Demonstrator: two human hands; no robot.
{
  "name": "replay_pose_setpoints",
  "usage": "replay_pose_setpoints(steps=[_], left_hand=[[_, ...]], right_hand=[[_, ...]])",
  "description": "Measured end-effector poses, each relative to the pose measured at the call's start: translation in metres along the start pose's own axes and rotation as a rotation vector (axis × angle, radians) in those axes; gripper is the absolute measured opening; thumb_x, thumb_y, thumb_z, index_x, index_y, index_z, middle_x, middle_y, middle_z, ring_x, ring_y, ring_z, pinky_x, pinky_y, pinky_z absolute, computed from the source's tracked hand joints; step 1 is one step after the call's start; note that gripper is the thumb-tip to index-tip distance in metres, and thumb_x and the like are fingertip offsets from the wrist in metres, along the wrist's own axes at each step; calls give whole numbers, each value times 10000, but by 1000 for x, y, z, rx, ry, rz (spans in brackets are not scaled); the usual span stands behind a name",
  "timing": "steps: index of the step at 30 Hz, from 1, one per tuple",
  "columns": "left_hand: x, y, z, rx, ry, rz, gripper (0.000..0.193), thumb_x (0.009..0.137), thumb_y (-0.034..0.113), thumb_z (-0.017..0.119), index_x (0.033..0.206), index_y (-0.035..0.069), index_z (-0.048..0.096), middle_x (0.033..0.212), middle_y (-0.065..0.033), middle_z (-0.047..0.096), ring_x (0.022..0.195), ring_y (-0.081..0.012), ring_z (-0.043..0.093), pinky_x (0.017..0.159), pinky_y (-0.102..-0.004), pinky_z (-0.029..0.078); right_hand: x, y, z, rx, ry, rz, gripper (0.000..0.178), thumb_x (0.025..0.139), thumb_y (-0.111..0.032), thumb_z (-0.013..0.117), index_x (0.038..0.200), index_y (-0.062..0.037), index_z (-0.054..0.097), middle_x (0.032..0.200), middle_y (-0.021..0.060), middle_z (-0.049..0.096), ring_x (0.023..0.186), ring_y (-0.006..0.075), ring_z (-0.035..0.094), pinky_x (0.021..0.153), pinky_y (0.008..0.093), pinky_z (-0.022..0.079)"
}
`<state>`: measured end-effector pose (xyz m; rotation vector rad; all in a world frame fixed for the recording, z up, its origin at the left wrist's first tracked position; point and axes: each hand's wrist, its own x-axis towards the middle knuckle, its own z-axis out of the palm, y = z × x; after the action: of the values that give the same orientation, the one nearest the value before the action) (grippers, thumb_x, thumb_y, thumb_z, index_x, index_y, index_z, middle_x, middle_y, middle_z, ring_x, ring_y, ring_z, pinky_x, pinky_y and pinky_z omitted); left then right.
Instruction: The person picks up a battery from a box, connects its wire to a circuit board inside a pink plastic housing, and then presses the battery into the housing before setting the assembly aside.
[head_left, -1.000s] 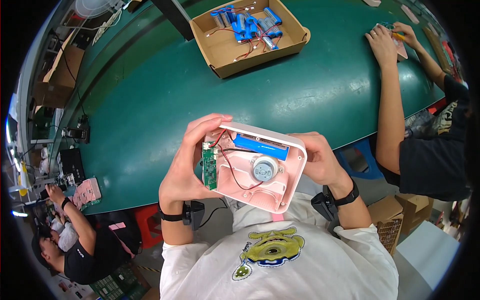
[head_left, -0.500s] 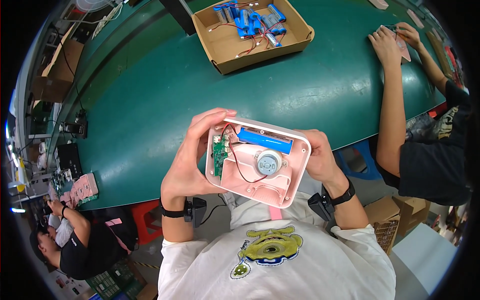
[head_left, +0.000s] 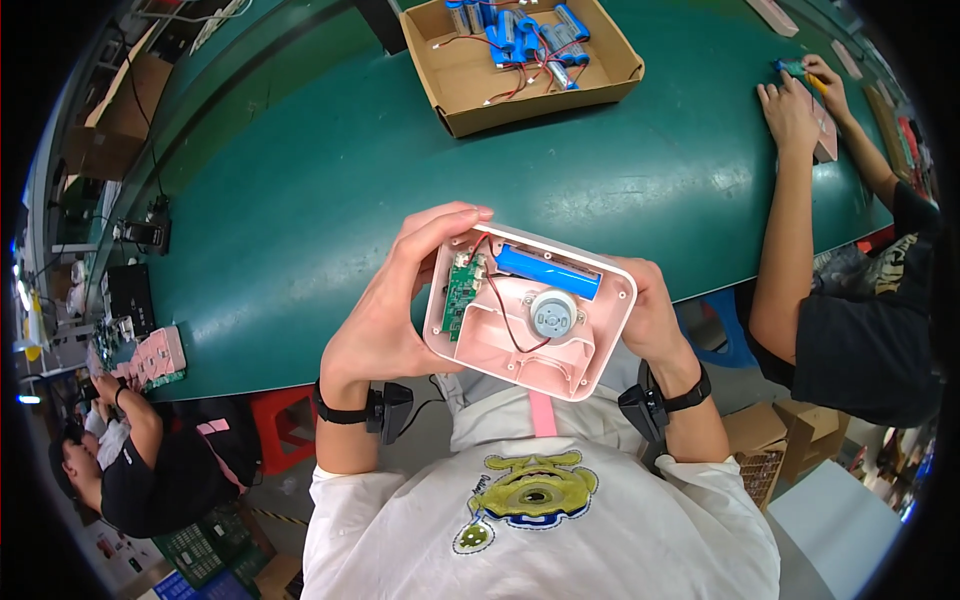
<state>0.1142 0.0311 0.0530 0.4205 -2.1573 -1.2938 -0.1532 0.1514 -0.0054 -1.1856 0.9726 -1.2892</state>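
Between both hands I hold a pink plastic housing, its hollow inside facing up. A blue cylindrical battery lies along its far wall. A green circuit board stands at the left end, joined by red and black wires to a round metal motor right of the middle. My left hand is closed round the left end, fingers over the far edge and thumb beneath the near corner. Round the right end goes my right hand, its fingertips hidden behind the housing.
Past my hands on the green table stands a cardboard box of blue wired batteries. At the right a co-worker's hands work on a pink part. Another person sits at the left by pink housings.
The housing has shifted slightly right and up in view, tipped a little more clockwise, still in both hands. At the right the co-worker's hands have moved, and a yellow-handled tool now shows there.
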Motion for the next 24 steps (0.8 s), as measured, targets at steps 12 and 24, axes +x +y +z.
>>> replay_pose_setpoints(steps=[12, 24], left_hand=[[2, -26, -12, -203, -137, -74, 1165, 583, 40, 976, 1580, 111, 377, 1576, -130, 418, 1432, -318, 504, 1216, -470, 442], [54, -57, -1, -7, -544, -193, 1105, 618, 235, 979, 1552, 32, 425, 1511, -184, 511, 1423, -363, 502, 1185, -448, 437]], right_hand=[[8, -26, -5, -116, 63, 181, 277, 943, 30, 662, 1208, 4, 737, 1165, 62, 731, 945, 75, 658, 775, 240, 524], [51, -68, 16, -1186, -192, -407, 342, 694, -6, 781, 1032, -44, 747, 1500, 171, 573, 1366, 400, 543, 1025, 474, 494]])
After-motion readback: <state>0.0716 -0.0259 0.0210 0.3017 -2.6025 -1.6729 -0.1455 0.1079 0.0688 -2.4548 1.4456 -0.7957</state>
